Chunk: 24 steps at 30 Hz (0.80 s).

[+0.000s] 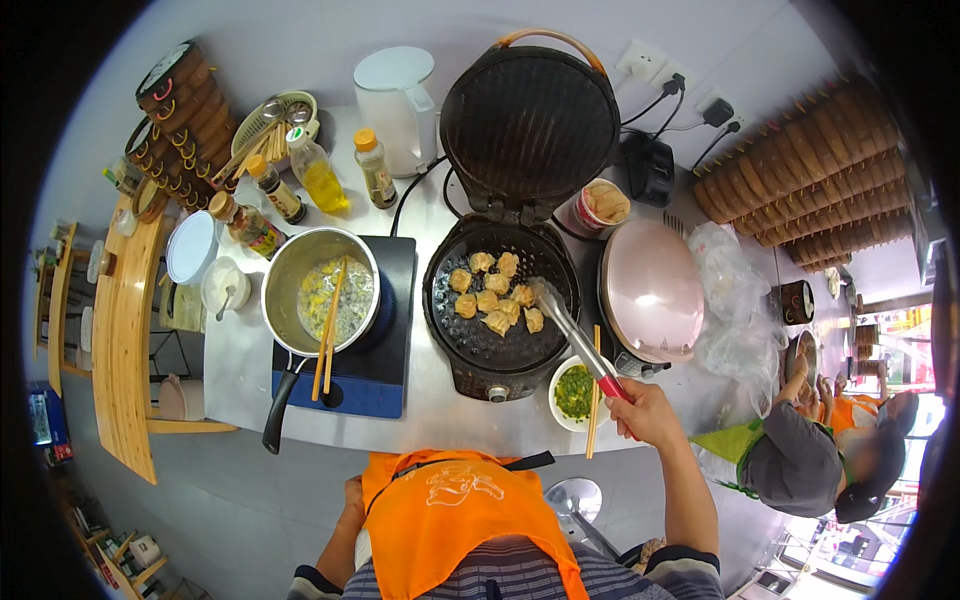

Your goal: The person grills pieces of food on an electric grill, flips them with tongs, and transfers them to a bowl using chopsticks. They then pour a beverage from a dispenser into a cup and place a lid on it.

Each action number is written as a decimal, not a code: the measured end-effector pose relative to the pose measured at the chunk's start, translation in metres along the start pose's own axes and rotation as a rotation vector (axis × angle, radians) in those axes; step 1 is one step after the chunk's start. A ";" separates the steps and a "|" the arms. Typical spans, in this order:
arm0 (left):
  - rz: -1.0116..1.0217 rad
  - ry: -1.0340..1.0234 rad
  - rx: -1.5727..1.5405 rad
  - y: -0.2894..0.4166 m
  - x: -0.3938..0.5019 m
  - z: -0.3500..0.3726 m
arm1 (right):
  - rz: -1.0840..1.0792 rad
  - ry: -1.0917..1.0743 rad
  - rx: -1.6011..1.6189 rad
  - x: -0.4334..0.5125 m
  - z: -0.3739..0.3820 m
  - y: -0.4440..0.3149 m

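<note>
My right hand grips the red handle of metal kitchen tongs. The tongs' tip reaches into an electric griddle pan, beside several browned dumplings lying in oil. The griddle's ridged lid stands raised behind. Under the tongs' handle, a white bowl holds chopped green herbs, with chopsticks across its right side. My left hand hangs by the orange apron; its fingers are mostly hidden. To the left, a saucepan with chopsticks holds yellowish liquid.
The saucepan rests on an induction cooker. Behind it stand an oil bottle, seasoning bottles and a white kettle. A pink-lidded appliance and plastic bags lie right. Bamboo steamers are stacked beyond; another person works there.
</note>
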<state>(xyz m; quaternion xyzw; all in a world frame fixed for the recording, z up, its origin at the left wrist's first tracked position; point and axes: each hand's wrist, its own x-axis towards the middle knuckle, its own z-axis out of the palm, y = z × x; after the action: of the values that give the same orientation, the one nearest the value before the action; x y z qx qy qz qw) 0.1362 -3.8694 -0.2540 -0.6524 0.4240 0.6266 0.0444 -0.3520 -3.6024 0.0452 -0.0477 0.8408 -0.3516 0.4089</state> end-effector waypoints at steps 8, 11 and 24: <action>-0.062 0.029 -0.005 0.008 -0.013 0.005 | -0.051 -0.097 0.136 0.024 -0.010 -0.014; -0.095 0.031 -0.143 0.006 -0.017 0.009 | -0.070 -0.114 0.085 0.040 -0.002 -0.017; -0.021 0.026 -0.192 -0.020 -0.014 0.012 | -0.216 0.065 -0.215 0.045 0.000 -0.014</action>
<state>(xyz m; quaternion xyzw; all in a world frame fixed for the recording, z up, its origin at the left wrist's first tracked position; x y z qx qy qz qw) 0.1411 -3.8426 -0.2543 -0.6663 0.3558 0.6551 -0.0172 -0.3849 -3.6294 0.0245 -0.1699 0.8763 -0.3030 0.3337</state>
